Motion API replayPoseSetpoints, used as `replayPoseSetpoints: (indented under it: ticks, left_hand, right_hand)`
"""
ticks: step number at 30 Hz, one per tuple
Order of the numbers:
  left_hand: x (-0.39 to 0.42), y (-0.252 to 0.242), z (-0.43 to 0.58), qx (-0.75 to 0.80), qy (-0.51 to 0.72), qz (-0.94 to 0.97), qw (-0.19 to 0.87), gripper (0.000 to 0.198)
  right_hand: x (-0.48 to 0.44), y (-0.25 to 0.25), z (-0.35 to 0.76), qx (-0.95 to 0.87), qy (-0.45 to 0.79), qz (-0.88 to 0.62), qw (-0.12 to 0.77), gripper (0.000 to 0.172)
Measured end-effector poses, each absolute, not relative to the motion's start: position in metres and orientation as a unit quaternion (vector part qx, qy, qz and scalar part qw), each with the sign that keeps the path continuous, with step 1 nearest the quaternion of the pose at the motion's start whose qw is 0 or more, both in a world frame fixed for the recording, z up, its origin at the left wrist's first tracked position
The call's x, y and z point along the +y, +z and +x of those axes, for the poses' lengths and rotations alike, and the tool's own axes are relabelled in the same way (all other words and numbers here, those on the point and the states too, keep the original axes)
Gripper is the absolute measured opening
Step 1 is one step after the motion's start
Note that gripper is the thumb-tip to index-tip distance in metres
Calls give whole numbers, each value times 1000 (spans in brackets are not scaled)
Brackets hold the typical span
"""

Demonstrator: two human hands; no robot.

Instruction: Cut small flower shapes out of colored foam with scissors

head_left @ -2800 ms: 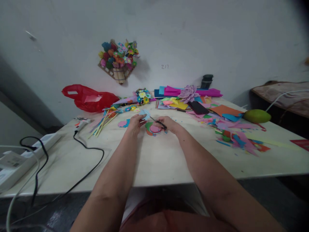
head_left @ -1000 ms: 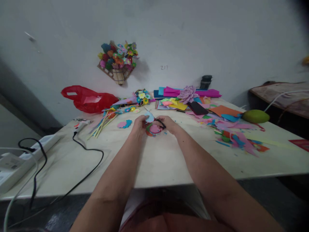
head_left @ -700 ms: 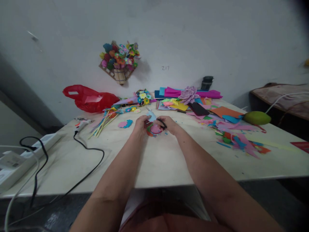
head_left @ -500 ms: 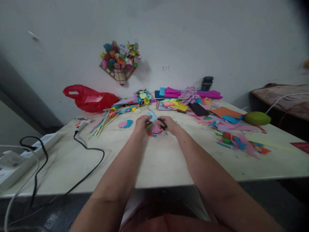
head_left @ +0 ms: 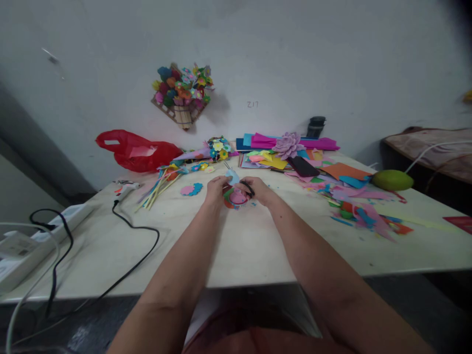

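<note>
Pinched in my left hand (head_left: 217, 188) is a light blue piece of craft sheet (head_left: 232, 176). My right hand (head_left: 259, 189) is closed around the black handles of scissors (head_left: 248, 187); their blades show beyond the blue piece. Below both hands, round cut pieces in pink (head_left: 238, 197), green and orange lie on the table with tiny scraps about them. To the left of my left hand are scalloped cut shapes, one pink (head_left: 187, 190) and one blue (head_left: 198, 188).
A glue gun (head_left: 127, 188) with its black cord and a power strip (head_left: 44, 241) lie left. At the back are a red plastic bag (head_left: 138, 152), foam flowers (head_left: 219, 147) and coloured sheets (head_left: 313, 143). Scraps (head_left: 368, 216), a dark phone (head_left: 303, 166) and a green mango-like fruit (head_left: 393, 180) are right.
Both hands stay in nearly the same place, with the scissors and the blue piece still held. The view has shifted very slightly.
</note>
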State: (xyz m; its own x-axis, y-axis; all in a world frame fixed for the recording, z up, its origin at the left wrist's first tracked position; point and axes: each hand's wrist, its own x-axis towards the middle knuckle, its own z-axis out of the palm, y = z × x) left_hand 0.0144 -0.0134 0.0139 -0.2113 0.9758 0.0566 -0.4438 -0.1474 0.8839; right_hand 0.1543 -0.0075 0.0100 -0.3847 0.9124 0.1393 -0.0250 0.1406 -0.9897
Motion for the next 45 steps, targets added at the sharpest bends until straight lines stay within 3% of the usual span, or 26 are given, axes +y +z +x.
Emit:
replayPoseSetpoints:
  ticks: [45]
  left_hand:
    - [-10, 14, 3, 406, 645, 339, 552, 23]
  right_hand:
    - [-5, 9, 153, -635, 525, -382, 418, 30]
